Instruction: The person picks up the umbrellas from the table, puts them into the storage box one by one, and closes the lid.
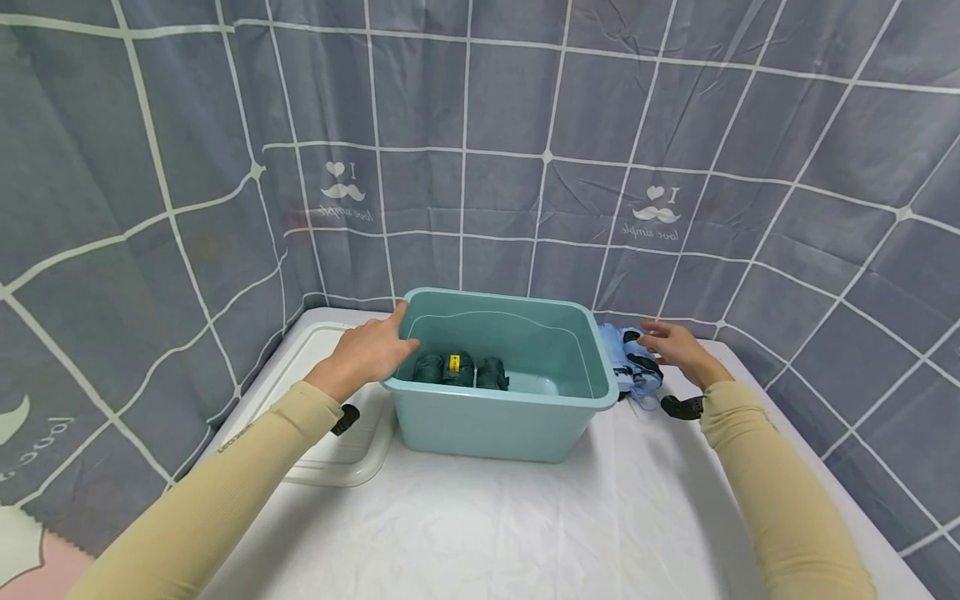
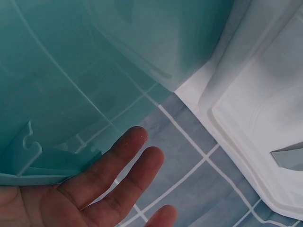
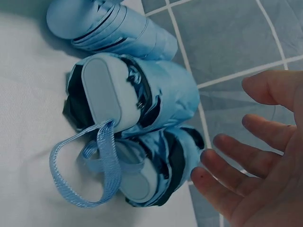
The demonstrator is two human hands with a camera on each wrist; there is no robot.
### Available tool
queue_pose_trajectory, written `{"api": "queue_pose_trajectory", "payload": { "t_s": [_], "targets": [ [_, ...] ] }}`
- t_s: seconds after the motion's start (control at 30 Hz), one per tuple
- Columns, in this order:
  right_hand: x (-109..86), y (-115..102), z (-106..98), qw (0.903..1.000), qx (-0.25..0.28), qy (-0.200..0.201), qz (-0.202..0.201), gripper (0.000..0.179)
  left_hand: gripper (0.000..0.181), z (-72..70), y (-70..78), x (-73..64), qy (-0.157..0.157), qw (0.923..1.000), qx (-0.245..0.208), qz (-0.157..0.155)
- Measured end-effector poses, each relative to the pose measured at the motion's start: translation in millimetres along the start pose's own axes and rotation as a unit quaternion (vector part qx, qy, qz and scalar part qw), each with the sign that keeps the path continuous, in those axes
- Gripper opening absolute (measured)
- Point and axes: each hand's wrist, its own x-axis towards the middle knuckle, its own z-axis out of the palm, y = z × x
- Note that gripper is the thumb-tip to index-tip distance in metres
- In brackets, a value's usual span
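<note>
My left hand [image 1: 372, 348] is at the left rim of a teal plastic bin [image 1: 480, 429], its thumb over the inside. In the left wrist view its fingers [image 2: 124, 177] extend loosely along the bin's outer wall [image 2: 137, 42]. On the right, my right hand [image 1: 677, 350] hovers beside several light-blue folded umbrellas [image 3: 161, 92] lying on the table. Its fingers [image 3: 241, 161] are spread and relaxed, holding nothing. One umbrella has a woven wrist loop [image 3: 108, 161]. Inside the bin, along its left part, sit three dark green bundles [image 1: 459, 369], the middle one with a yellow label.
A white lid [image 1: 330, 454] lies flat to the left of the bin, partly behind my left forearm. The table has a white cloth [image 1: 480, 533]. Behind and at both sides hangs a grey-blue curtain [image 1: 495, 108] with a white grid.
</note>
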Motion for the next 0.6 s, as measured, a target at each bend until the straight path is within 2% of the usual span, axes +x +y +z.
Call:
{"api": "queue_pose_trajectory", "payload": {
  "t_s": [0.47,0.6],
  "targets": [
    [6.6,21.2,6.9,0.9979,-0.047,0.032,0.031,0.063,0.082,-0.3,0.8,-1.1,-0.001,1.0,-0.004,-0.001],
    [7.1,24.8,8.3,0.9963,-0.069,0.03,0.04,0.064,0.082,-0.5,0.7,-1.3,-0.001,1.0,-0.003,-0.001]
  ]
}}
